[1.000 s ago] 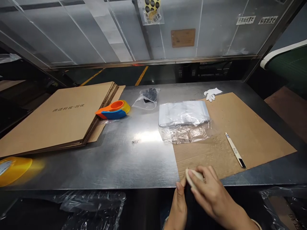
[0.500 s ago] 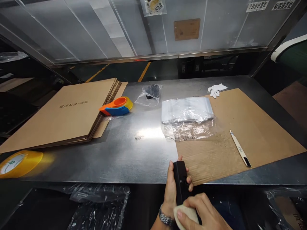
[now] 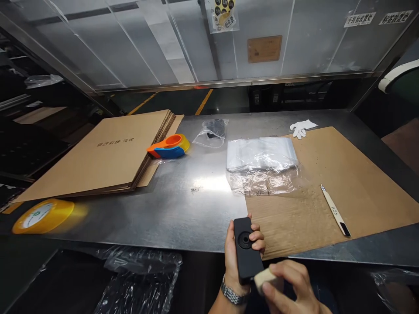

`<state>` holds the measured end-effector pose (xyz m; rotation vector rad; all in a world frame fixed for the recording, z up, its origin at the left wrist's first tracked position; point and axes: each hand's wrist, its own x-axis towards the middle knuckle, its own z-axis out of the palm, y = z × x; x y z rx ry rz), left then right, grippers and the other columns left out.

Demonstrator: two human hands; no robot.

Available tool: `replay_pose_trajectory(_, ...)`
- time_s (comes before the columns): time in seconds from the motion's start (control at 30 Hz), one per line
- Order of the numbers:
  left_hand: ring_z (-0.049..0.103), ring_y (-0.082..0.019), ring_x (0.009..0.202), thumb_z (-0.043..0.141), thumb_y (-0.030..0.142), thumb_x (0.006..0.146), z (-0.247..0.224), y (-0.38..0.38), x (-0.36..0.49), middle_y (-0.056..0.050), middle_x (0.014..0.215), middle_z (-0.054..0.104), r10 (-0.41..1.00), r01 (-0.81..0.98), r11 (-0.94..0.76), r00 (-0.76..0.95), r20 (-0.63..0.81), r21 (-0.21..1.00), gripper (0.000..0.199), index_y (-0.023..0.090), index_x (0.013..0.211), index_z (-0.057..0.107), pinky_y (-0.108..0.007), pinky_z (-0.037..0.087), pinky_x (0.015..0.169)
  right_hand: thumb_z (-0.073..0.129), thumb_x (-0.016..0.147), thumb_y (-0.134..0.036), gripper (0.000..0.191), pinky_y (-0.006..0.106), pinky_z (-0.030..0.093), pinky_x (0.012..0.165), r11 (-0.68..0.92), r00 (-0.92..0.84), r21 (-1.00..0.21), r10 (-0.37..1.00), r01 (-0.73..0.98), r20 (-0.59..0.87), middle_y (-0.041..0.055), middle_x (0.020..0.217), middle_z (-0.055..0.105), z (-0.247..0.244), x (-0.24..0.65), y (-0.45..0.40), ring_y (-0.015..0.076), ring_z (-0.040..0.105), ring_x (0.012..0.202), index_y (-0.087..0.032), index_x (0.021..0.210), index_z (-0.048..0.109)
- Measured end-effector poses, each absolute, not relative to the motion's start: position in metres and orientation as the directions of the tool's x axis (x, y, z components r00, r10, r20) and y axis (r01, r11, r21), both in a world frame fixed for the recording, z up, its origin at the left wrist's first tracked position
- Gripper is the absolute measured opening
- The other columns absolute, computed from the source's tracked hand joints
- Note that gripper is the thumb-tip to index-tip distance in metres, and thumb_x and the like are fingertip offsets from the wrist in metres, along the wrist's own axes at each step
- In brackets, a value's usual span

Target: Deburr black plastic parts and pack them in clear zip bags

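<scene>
My left hand (image 3: 231,257), with a metal-band watch at the wrist, is wrapped round a flat black handheld device (image 3: 248,261). The device's broad face is turned up and has a round ring with a small centre. Between the thumb and fingers of my right hand (image 3: 294,285) is a cream-coloured block (image 3: 264,279), sponge-like in look. The block is by the device's lower right corner; whether they touch I cannot tell. Both hands are at the near edge of the metal table (image 3: 163,218).
A cardboard sheet (image 3: 360,192) bears a cutter knife (image 3: 335,210) and part of a stack of clear bags (image 3: 262,155). Behind lies a white glove (image 3: 303,128). Leftward are a bagged black item (image 3: 216,128), tape dispenser (image 3: 170,147), cardboard stack (image 3: 108,152) and tape roll (image 3: 44,216).
My left hand has turned the device from its narrow side to its ringed face. The cream block has moved from over its lower end to its lower right corner. The view has shifted slightly.
</scene>
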<state>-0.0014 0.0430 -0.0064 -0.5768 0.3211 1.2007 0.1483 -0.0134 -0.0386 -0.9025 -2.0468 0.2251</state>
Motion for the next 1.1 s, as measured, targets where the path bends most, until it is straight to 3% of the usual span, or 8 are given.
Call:
replay_pose_trajectory(0.2, 0.039, -0.010, 0.059, 0.038, 0.045, 0.088, -0.007, 0.040, -0.008, -0.003, 0.079, 0.041, 0.798, -0.964, 0.210, 0.266, -0.540, -0.165, 0.037, 0.016, 0.106, 0.052, -0.021, 0.041, 0.050, 0.058, 0.080, -0.012, 0.058, 0.043, 0.046, 0.079, 0.544, -0.195, -0.422, 0.750, 0.726, 0.632, 0.0112, 0.111, 0.050, -0.034, 0.184, 0.040, 0.0253, 0.051, 0.097, -0.026, 0.133, 0.042)
replay_pose_trajectory(0.37, 0.040, -0.012, 0.060, 0.038, 0.045, 0.088, -0.004, 0.037, -0.005, -0.003, 0.079, 0.043, 0.801, -0.978, 0.207, 0.192, -0.567, -0.037, 0.037, 0.019, 0.110, 0.052, -0.021, 0.039, 0.049, 0.050, 0.086, -0.023, 0.034, 0.045, 0.046, 0.079, 0.364, -0.203, -0.256, 0.846, 0.895, 0.493, 0.0163, 0.103, 0.054, -0.046, 0.206, 0.082, 0.0278, 0.049, 0.091, -0.011, 0.117, 0.058)
replay_pose_trajectory(0.5, 0.042, -0.012, 0.057, 0.034, 0.044, 0.089, -0.001, 0.035, -0.004, -0.004, 0.077, 0.047, 0.840, -0.977, 0.180, 0.093, -0.535, 0.112, 0.042, 0.020, 0.120, 0.049, -0.023, 0.039, 0.049, 0.045, 0.087, -0.029, 0.037, 0.050, 0.046, 0.074, 0.317, -0.215, -0.190, 0.882, 0.929, 0.418, 0.0201, 0.099, 0.056, -0.058, 0.211, 0.091, 0.0325, 0.047, 0.090, -0.005, 0.112, 0.060)
replay_pose_trajectory(0.63, 0.045, -0.012, 0.056, 0.033, 0.042, 0.090, -0.001, 0.032, 0.000, -0.004, 0.076, 0.051, 0.879, -0.964, 0.162, 0.044, -0.474, 0.212, 0.044, 0.019, 0.125, 0.047, -0.023, 0.039, 0.050, 0.043, 0.090, -0.029, 0.040, 0.044, 0.047, 0.082, 0.406, -0.260, -0.347, 0.880, 0.845, 0.397, 0.0174, 0.107, 0.055, -0.039, 0.193, 0.069, 0.0295, 0.049, 0.101, -0.008, 0.123, 0.050)
replay_pose_trajectory(0.73, 0.050, -0.013, 0.058, 0.035, 0.042, 0.090, -0.001, 0.030, 0.004, -0.005, 0.079, 0.055, 0.882, -0.953, 0.184, 0.052, -0.468, 0.241, 0.044, 0.020, 0.126, 0.047, -0.025, 0.043, 0.054, 0.043, 0.092, -0.027, 0.038, 0.031, 0.049, 0.083, 0.506, -0.410, -0.550, 0.862, 0.665, 0.298, 0.0106, 0.110, 0.057, -0.011, 0.172, 0.045, 0.0207, 0.054, 0.104, -0.017, 0.128, 0.043)
replay_pose_trajectory(0.83, 0.056, -0.015, 0.065, 0.041, 0.042, 0.088, 0.000, 0.028, 0.008, -0.005, 0.084, 0.059, 0.857, -0.949, 0.221, 0.080, -0.510, 0.224, 0.044, 0.027, 0.129, 0.044, -0.029, 0.048, 0.062, 0.046, 0.091, -0.031, 0.045, 0.023, 0.049, 0.086, 0.566, -0.555, -0.658, 0.790, 0.496, 0.261, 0.0094, 0.117, 0.057, 0.008, 0.154, 0.028, 0.0171, 0.055, 0.107, -0.018, 0.133, 0.038)
replay_pose_trajectory(1.0, 0.061, -0.015, 0.073, 0.047, 0.037, 0.087, 0.001, 0.028, 0.012, -0.004, 0.084, 0.064, 0.806, -0.934, 0.152, -0.072, -0.587, 0.323, 0.042, 0.026, 0.128, 0.046, -0.029, 0.049, 0.075, 0.062, 0.080, -0.039, 0.073, 0.033, 0.043, 0.097, 0.488, -0.587, -0.749, 0.792, 0.448, 0.165, 0.0178, 0.133, 0.045, 0.008, 0.145, 0.022, 0.0248, 0.045, 0.121, -0.009, 0.138, 0.030)
replay_pose_trajectory(1.1, 0.061, -0.015, 0.088, 0.049, 0.029, 0.087, 0.001, 0.029, 0.013, -0.004, 0.097, 0.065, 0.797, -0.908, 0.159, -0.115, -0.593, 0.389, 0.040, 0.026, 0.127, 0.048, -0.026, 0.045, 0.085, 0.059, 0.081, -0.030, 0.065, 0.036, 0.041, 0.099, 0.292, -0.561, -0.873, 0.827, 0.390, 0.026, 0.0146, 0.136, 0.043, 0.003, 0.146, 0.024, 0.0244, 0.043, 0.123, -0.015, 0.138, 0.032)
